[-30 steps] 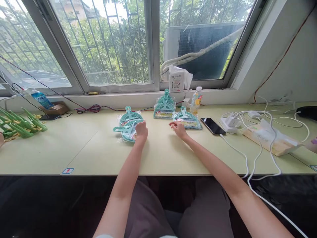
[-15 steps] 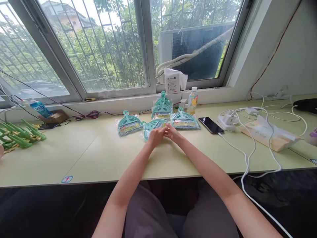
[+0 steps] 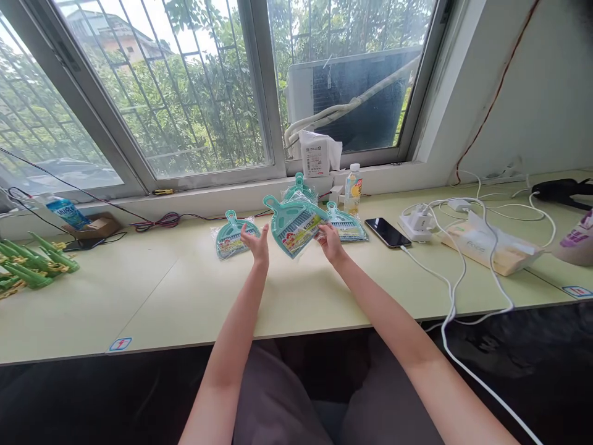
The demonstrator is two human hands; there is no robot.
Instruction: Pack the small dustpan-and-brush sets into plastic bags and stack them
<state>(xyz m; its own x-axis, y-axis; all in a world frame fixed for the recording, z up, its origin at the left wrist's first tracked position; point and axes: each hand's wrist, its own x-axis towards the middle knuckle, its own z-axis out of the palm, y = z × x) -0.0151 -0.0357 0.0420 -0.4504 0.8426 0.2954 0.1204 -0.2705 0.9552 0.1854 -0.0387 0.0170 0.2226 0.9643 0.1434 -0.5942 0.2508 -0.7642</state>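
A teal dustpan and brush set (image 3: pixel 296 225) in clear wrapping is held up at a tilt, its handle toward the upper left. My right hand (image 3: pixel 330 243) grips its lower right edge. Left of it, my left hand (image 3: pixel 257 242) is open, thumb and fingers apart, with nothing in it. Behind that hand a wrapped dustpan set (image 3: pixel 230 238) lies on the table, partly covered by the fingers. Another wrapped set (image 3: pixel 345 224) lies behind my right hand. More teal sets (image 3: pixel 300 187) stand at the back, mostly hidden by the held one.
A phone (image 3: pixel 388 233) on a white cable lies right of the sets, near a power adapter (image 3: pixel 416 222) and a tissue pack (image 3: pixel 491 244). A drink bottle (image 3: pixel 353 188) stands by the window sill. Green plant-like pieces (image 3: pixel 37 262) lie at far left.
The dustpan set has been raised off the table and tilted upright. My left hand has come away from it and opened to the left; my right hand holds its right edge.
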